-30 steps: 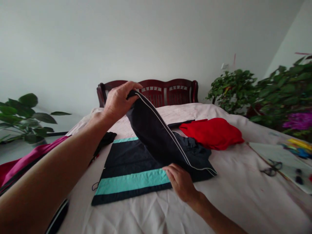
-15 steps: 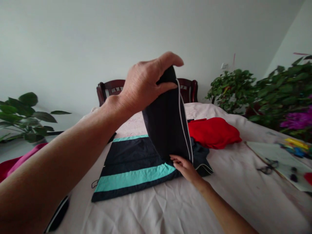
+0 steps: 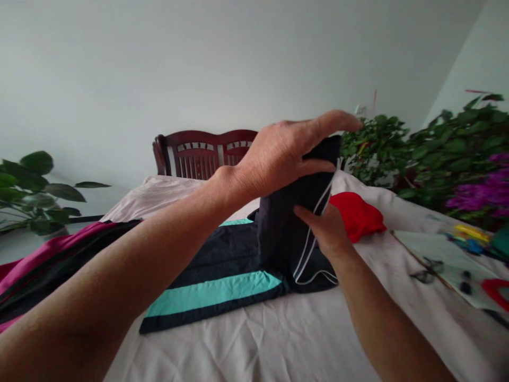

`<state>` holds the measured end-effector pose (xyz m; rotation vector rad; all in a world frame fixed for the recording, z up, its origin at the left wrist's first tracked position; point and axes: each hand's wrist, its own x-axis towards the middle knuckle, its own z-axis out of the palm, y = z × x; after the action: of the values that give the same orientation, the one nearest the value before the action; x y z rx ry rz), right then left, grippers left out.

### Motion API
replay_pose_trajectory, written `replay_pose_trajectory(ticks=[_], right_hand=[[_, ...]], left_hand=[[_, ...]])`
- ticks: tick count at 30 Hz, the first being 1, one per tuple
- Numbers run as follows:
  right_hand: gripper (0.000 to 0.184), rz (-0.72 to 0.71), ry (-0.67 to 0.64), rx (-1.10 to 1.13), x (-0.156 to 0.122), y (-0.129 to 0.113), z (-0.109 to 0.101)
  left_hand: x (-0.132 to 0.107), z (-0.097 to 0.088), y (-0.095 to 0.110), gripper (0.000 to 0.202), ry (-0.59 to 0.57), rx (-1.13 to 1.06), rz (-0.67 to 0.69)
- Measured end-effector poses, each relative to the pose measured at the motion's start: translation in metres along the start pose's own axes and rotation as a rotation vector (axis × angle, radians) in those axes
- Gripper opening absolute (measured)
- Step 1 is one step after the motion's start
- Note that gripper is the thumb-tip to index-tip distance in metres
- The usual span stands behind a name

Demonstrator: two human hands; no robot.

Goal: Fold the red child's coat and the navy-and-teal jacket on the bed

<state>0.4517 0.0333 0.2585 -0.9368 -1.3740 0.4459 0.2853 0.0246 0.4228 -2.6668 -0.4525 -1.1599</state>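
Note:
A dark navy garment (image 3: 222,254) with teal stripes lies on a bed covered by a pale sheet (image 3: 246,345). One part of it, edged with white piping (image 3: 314,239), is lifted and folded over to the right. My left hand (image 3: 286,154) grips the top of this lifted part, fingers closed round the cloth. Lower down, my right hand (image 3: 328,231) holds the raised cloth by the piping, fingers curled on it.
A red garment (image 3: 358,215) lies behind the hands. A magenta and black garment (image 3: 51,260) lies at the left. Scissors (image 3: 423,274) and small coloured items rest on a board (image 3: 449,262) at the right. A wooden headboard (image 3: 202,151) and potted plants (image 3: 445,154) stand behind.
My left hand has carried the lifted part of the garment from upright over to the right and lower. My right hand has risen from the sheet and taken hold of the cloth.

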Motion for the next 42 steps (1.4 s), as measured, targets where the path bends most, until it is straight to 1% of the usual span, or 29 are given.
replay_pose_trajectory(ticks=[1, 2, 3, 5, 6, 7, 8, 9, 10, 11, 12, 13, 14, 16, 18, 20, 24, 27, 29, 30, 32, 33, 34, 35, 36, 37, 38, 40, 42], right_hand=[[0.049, 0.099, -0.067, 0.108, 0.014, 0.000, 0.002], [0.042, 0.178, -0.093, 0.199, 0.028, 0.002, 0.004], [0.038, 0.235, -0.085, 0.266, 0.040, 0.004, 0.004], [0.031, 0.288, -0.027, 0.332, 0.062, 0.008, 0.004], [0.028, 0.294, 0.005, 0.351, 0.072, 0.011, 0.003], [0.024, 0.301, 0.023, 0.372, 0.081, 0.012, 0.002], [0.021, 0.315, 0.029, 0.395, 0.089, 0.014, 0.001], [0.017, 0.338, 0.033, 0.418, 0.096, 0.016, 0.000], [0.013, 0.367, 0.035, 0.439, 0.101, 0.019, 0.000], [0.009, 0.400, 0.035, 0.456, 0.106, 0.021, 0.000], [0.008, 0.434, 0.032, 0.464, 0.110, 0.025, 0.000], [0.010, 0.465, 0.032, 0.463, 0.112, 0.029, 0.001], [0.013, 0.495, 0.031, 0.454, 0.115, 0.034, 0.002], [0.018, 0.549, 0.033, 0.424, 0.119, 0.045, 0.002], [0.021, 0.591, 0.061, 0.390, 0.123, 0.059, -0.001], [0.020, 0.617, 0.105, 0.363, 0.127, 0.073, -0.006], [0.021, 0.682, 0.154, 0.347, 0.128, 0.093, -0.018], [0.024, 0.706, 0.147, 0.372, 0.123, 0.096, -0.020], [0.024, 0.692, 0.153, 0.374, 0.119, 0.094, -0.019], [0.024, 0.677, 0.153, 0.374, 0.117, 0.093, -0.018], [0.023, 0.642, 0.142, 0.380, 0.115, 0.089, -0.015], [0.023, 0.628, 0.125, 0.387, 0.115, 0.086, -0.014], [0.022, 0.617, 0.103, 0.391, 0.115, 0.084, -0.013], [0.021, 0.603, 0.084, 0.391, 0.115, 0.080, -0.011], [0.021, 0.582, 0.068, 0.385, 0.114, 0.076, -0.008], [0.020, 0.557, 0.050, 0.375, 0.113, 0.072, -0.004], [0.019, 0.529, 0.029, 0.359, 0.111, 0.067, 0.000], [0.020, 0.451, -0.024, 0.305, 0.104, 0.056, 0.013], [0.024, 0.343, -0.117, 0.236, 0.093, 0.044, 0.029]], left_hand=[[-0.003, 0.006, -0.009, 0.050, 0.074, -0.045, -0.036], [-0.011, 0.015, -0.020, 0.055, 0.168, -0.101, -0.086], [-0.022, 0.025, -0.033, 0.063, 0.271, -0.169, -0.154], [-0.060, 0.055, -0.057, 0.084, 0.471, -0.338, -0.303], [-0.086, 0.073, -0.067, 0.089, 0.525, -0.434, -0.397], [-0.114, 0.093, -0.073, 0.093, 0.518, -0.535, -0.520], [-0.143, 0.114, -0.075, 0.096, 0.425, -0.644, -0.647], [-0.171, 0.135, -0.073, 0.096, 0.284, -0.744, -0.759], [-0.197, 0.154, -0.068, 0.095, 0.116, -0.833, -0.848], [-0.218, 0.172, -0.060, 0.095, -0.048, -0.903, -0.906], [-0.234, 0.188, -0.051, 0.095, -0.127, -0.935, -0.919], [-0.245, 0.201, -0.043, 0.091, -0.190, -0.934, -0.926], [-0.250, 0.212, -0.035, 0.081, -0.252, -0.844, -0.968], [-0.250, 0.227, -0.024, 0.056, -0.314, -0.624, -1.061], [-0.244, 0.237, -0.022, 0.034, -0.333, -0.440, -1.151], [-0.239, 0.243, -0.024, 0.024, -0.331, -0.347, -1.210], [-0.236, 0.251, -0.024, 0.022, -0.368, -0.173, -1.281], [-0.233, 0.254, -0.017, 0.025, -0.406, -0.099, -1.295], [-0.230, 0.252, -0.011, 0.031, -0.415, -0.065, -1.293], [-0.229, 0.251, -0.008, 0.037, -0.383, -0.028, -1.276], [-0.231, 0.245, -0.001, 0.048, -0.238, 0.081, -1.187], [-0.233, 0.241, 0.003, 0.050, -0.157, 0.123, -1.104], [-0.237, 0.238, 0.007, 0.047, -0.107, 0.134, -0.997], [-0.241, 0.235, 0.011, 0.043, -0.105, 0.106, -0.883], [-0.245, 0.234, 0.015, 0.041, -0.152, 0.048, -0.780], [-0.249, 0.234, 0.018, 0.040, -0.226, -0.016, -0.698], [-0.252, 0.235, 0.020, 0.041, -0.309, -0.075, -0.646], [-0.257, 0.239, 0.023, 0.048, -0.433, -0.169, -0.635], [-0.258, 0.242, 0.021, 0.058, -0.470, -0.301, -0.690]])
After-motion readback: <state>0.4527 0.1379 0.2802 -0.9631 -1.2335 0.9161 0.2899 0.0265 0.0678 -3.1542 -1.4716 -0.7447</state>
